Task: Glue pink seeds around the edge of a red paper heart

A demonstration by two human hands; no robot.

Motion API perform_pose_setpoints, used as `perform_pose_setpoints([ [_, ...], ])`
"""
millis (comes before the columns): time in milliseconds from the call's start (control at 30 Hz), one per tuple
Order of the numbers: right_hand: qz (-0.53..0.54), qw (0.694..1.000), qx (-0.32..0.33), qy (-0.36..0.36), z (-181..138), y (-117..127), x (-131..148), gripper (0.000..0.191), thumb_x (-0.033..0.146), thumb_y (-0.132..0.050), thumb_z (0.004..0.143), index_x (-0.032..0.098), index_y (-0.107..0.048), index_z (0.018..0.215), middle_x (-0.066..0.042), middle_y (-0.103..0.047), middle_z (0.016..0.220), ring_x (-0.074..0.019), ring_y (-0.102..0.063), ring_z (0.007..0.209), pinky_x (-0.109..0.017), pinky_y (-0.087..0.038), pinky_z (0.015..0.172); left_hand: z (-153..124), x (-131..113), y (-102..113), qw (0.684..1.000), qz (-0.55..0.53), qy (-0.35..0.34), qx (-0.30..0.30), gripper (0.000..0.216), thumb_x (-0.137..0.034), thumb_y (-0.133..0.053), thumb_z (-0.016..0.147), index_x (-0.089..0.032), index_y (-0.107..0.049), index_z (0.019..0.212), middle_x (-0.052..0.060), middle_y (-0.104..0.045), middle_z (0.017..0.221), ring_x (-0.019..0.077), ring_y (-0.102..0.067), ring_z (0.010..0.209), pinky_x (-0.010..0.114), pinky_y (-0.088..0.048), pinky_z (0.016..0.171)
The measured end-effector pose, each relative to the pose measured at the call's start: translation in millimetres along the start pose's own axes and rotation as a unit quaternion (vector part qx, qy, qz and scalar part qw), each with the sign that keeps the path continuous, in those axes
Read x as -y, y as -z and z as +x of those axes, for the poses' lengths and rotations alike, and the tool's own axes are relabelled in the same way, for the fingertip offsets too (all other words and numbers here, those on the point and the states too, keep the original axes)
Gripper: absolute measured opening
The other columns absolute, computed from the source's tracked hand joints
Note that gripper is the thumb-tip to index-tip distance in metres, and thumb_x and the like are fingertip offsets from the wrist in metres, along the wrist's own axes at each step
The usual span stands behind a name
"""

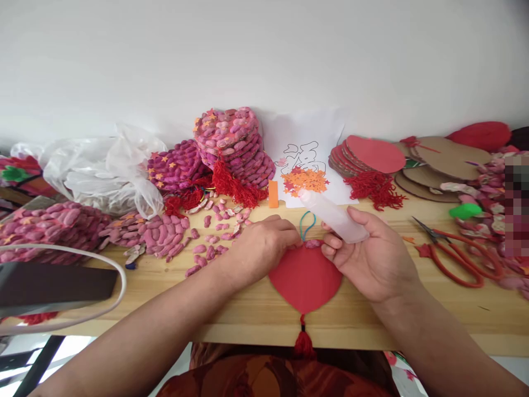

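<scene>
A red teardrop-shaped card [305, 278] lies on the table in front of me, a blue cord loop [306, 225] at its top and a red tassel [303, 343] at its lower point. Along its top edge sits a pink-dyed peanut shell [312, 243]. My left hand [268, 245] is closed at the card's upper left edge, fingertips pressed down; whatever they pinch is hidden. In my right hand [376, 256] a translucent white glue bottle [336, 216] is gripped at a tilt, its nozzle toward the upper left. The lower fingers of that hand come close to the card's right edge.
Loose peanut shells [210, 252] lie left of the card. Behind stand stacked peanut-covered pieces [231, 132] and a pile of orange paper stars [306, 181] on white paper. Red cards [376, 153], cardboard pieces [446, 154] and orange-handled scissors [458, 253] are at right; a dark box [58, 286] is at left.
</scene>
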State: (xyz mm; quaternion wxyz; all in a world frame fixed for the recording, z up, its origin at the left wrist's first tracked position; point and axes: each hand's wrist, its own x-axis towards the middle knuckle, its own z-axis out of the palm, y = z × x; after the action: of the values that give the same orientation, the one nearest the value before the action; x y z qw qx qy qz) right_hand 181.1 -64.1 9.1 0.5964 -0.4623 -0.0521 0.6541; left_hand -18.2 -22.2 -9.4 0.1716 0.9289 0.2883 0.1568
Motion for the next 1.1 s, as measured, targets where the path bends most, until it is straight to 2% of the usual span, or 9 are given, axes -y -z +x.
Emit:
perform_pose_setpoints([
  [333, -0.004, 1.000, 0.002, -0.002, 1, 3, 0, 0.010, 0.031, -0.069, 0.079, 0.022, -0.063, 0.080, -0.001, -0.060, 0.069, -0.0125, -0.045, 0.051, -0.026, -0.043, 0.049, 2, -1, -1, 1.000, -0.004, 0.010, 0.007, 0.029, -0.018, -0.047, 0.106, -0.018, -0.073, 0.094, 0.005, -0.070, 0.094, 0.0172, -0.063, 0.093, 0.027, -0.049, 0.081],
  [600, -0.040, 0.999, 0.015, 0.002, 5, 6, 2, 0.013, 0.032, -0.067, 0.081, 0.019, -0.066, 0.081, -0.004, -0.062, 0.073, -0.0127, -0.046, 0.054, -0.028, -0.047, 0.050, 1, -2, 1, 0.998, 0.042, 0.007, 0.037, 0.024, -0.019, -0.050, 0.106, -0.019, -0.073, 0.099, 0.004, -0.068, 0.096, 0.0167, -0.061, 0.092, 0.027, -0.048, 0.079],
  [867, -0.066, 0.998, 0.015, 0.013, 6, 8, 3, 0.014, 0.032, -0.064, 0.084, 0.019, -0.069, 0.085, -0.004, -0.062, 0.074, -0.0131, -0.046, 0.054, -0.028, -0.048, 0.047, 3, -9, 12, 0.987, 0.127, -0.032, 0.089, 0.021, -0.021, -0.051, 0.105, -0.016, -0.071, 0.106, 0.008, -0.068, 0.104, 0.0205, -0.061, 0.099, 0.030, -0.051, 0.087],
  [1100, -0.067, 0.998, -0.003, 0.009, 6, 8, 5, 0.015, 0.029, -0.061, 0.085, 0.019, -0.071, 0.088, -0.005, -0.064, 0.076, -0.0148, -0.049, 0.055, -0.030, -0.052, 0.050, 3, -7, 10, 0.986, 0.137, -0.051, 0.080, 0.017, -0.022, -0.056, 0.104, -0.014, -0.071, 0.102, 0.008, -0.068, 0.101, 0.0213, -0.063, 0.098, 0.031, -0.051, 0.080],
])
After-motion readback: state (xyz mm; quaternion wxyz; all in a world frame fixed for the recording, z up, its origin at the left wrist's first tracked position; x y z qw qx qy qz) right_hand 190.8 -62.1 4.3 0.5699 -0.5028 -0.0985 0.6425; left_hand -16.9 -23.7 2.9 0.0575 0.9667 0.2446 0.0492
